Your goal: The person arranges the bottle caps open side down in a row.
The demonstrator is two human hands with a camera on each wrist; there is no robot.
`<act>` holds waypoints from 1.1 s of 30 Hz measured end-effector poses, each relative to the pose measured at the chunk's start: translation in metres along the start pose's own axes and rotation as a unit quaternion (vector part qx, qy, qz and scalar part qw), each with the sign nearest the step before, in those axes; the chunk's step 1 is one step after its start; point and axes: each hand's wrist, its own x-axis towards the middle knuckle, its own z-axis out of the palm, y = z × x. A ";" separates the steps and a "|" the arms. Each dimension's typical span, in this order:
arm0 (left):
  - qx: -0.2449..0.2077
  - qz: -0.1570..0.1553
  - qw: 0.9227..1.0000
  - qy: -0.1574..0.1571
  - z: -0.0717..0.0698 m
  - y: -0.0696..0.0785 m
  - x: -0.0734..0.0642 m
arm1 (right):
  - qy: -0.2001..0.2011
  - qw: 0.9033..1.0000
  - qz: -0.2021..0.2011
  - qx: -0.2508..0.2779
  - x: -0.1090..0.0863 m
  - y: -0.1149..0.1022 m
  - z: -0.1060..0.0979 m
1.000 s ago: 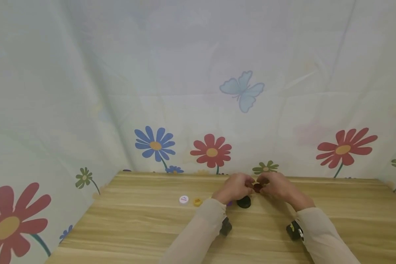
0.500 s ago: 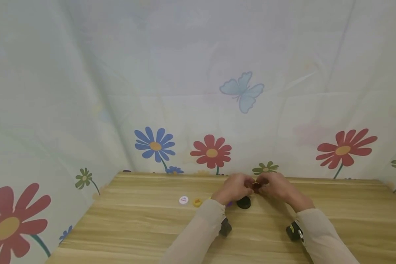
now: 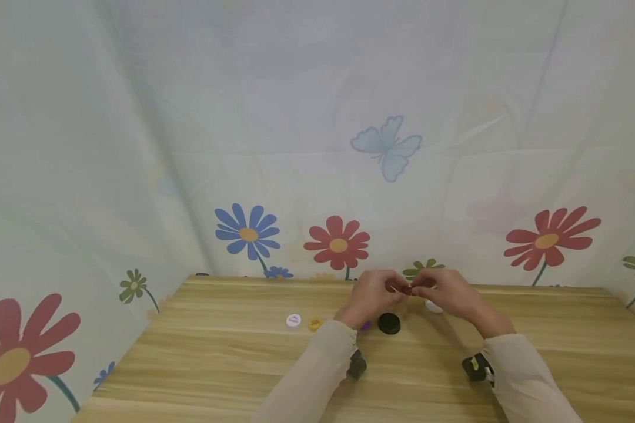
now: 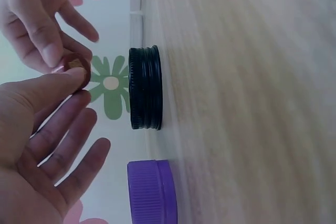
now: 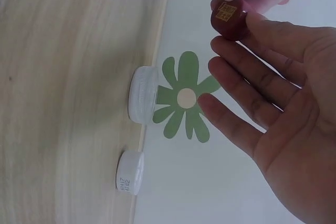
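Between the fingertips of both hands is a dark red bottle cap [image 5: 228, 19] with gold print, held above the table. My left hand [image 3: 373, 295] pinches it from one side, my right hand [image 3: 450, 295] from the other. In the left wrist view the cap [image 4: 79, 69] is partly covered by the left thumb. A ribbed black lid [image 4: 146, 87] and a purple bottle cap [image 4: 151, 192] rest on the table near the left hand. Below the right hand, the right wrist view has two white caps, a wider one [image 5: 143, 94] and a smaller printed one [image 5: 130, 172].
Left of the hands on the wooden table [image 3: 217, 364] lie a white cap [image 3: 293, 321] with print and a yellow cap [image 3: 316, 324]. A flower-patterned cloth [image 3: 275, 176] hangs behind the table's back edge.
Both hands have risen slightly with the red cap between them. More of the black lid shows now, and a white cap has come into sight under the right hand.
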 end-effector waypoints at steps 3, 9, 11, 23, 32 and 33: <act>-0.001 0.002 1.000 0.007 0.000 0.000 0.000 | 0.000 1.000 0.005 0.005 -0.001 -0.002 -0.003; 0.006 0.006 1.000 0.018 0.002 0.000 -0.001 | -0.006 1.000 0.017 0.022 -0.003 -0.001 -0.005; 0.006 0.007 1.000 0.022 0.002 0.000 -0.001 | -0.008 0.999 0.018 0.028 -0.003 -0.001 -0.006; -0.007 0.012 1.000 0.016 0.000 0.002 -0.001 | -0.002 0.999 0.025 0.035 -0.003 -0.001 -0.006; -0.014 0.051 0.998 0.021 0.001 0.002 -0.001 | -0.012 0.998 0.034 0.051 -0.004 -0.001 -0.008; -0.013 0.054 0.998 0.021 0.001 0.002 -0.001 | -0.014 0.998 0.037 0.055 -0.004 -0.001 -0.009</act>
